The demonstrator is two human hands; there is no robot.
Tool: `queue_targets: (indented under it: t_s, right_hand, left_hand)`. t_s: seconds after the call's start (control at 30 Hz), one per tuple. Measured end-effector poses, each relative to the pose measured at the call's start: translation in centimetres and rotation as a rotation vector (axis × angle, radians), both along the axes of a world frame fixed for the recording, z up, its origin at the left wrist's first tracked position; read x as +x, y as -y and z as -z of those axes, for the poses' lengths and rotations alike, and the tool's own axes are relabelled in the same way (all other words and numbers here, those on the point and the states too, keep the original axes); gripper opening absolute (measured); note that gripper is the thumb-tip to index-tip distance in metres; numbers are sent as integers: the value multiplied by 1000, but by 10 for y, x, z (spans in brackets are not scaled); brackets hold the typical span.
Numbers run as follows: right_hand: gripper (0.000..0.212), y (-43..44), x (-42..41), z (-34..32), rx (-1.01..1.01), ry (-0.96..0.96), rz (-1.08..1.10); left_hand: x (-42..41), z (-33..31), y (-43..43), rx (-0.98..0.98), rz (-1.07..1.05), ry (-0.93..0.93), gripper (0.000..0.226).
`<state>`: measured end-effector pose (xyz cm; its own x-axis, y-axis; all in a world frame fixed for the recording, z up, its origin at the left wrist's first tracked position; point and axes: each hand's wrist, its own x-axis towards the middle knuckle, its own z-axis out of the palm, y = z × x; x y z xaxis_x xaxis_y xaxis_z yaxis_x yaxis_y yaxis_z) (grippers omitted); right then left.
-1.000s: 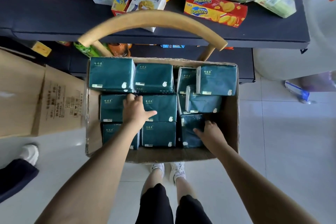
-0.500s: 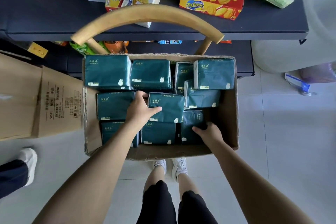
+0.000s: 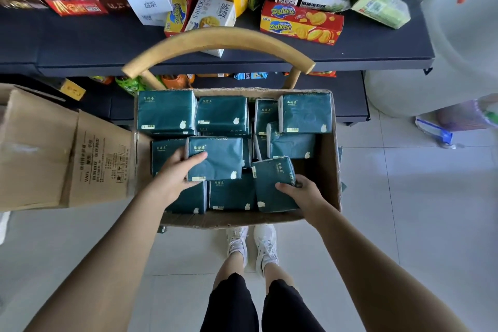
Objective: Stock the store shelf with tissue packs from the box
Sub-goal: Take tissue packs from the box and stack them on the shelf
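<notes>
The left grip (image 3: 175,174) is clamped on a dark green tissue pack (image 3: 218,158). The thumb lies across the pack's top face and the fingers curl round its left edge. This pack sits slightly above its neighbours in the middle of the open cardboard box (image 3: 334,159).

The right grip (image 3: 304,194) is clamped on a second tissue pack (image 3: 269,183), with the thumb on top near its right edge. That pack is tilted and sits near the box's front right corner.

The remaining packs (image 3: 167,113) fill the back row and left side of the box, some flat and some on edge.

A curved wooden chair back (image 3: 215,40) rises just behind the box. Beyond it runs a dark store shelf (image 3: 80,46) carrying snack cartons, among them a red Zecheese box (image 3: 301,23). A larger cardboard carton (image 3: 35,148) stands to the left of the box. White sneakers (image 3: 253,245) stand on the pale tiled floor (image 3: 404,224) just in front of it.
</notes>
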<state>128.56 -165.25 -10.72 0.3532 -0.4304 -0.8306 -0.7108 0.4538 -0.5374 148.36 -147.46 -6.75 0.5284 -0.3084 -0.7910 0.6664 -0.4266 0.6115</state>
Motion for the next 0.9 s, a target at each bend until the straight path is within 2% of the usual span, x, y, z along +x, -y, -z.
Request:
queue_targets:
  t_s: [0.1, 0.17, 0.33, 0.4, 0.47, 0.53, 0.6, 0.7, 0.9]
  right_hand:
    - [16, 6, 2, -26, 115, 106, -29]
    - [19, 13, 9, -45, 110, 151, -82]
    - [28, 26, 41, -122, -126, 301, -245]
    - [24, 30, 56, -158, -257, 340, -305]
    - [16, 31, 71, -195, -349, 401, -366]
    - [21, 30, 87, -230, -408, 466, -411]
    - [25, 24, 105, -268, -468, 523, -458]
    - [21, 6, 135, -320, -518, 614, -435]
    - [17, -37, 199, -409, -653, 738, -456]
  left_hand:
    - [-7, -27, -5, -69, -22, 48, 28]
    - [-11, -49, -7, -90, -13, 129, 31]
    - [-5, -115, -19, -132, -158, 333, 34]
    - [2, -143, -25, -171, -254, 372, 35]
    - [9, -173, -32, -222, -335, 424, 23]
    - [18, -204, -40, -292, -390, 479, 12]
    - [28, -237, -48, -374, -424, 536, 10]
    - [47, -285, -58, -497, -437, 599, 7]
    - [104, -359, -100, -578, -403, 736, 8]
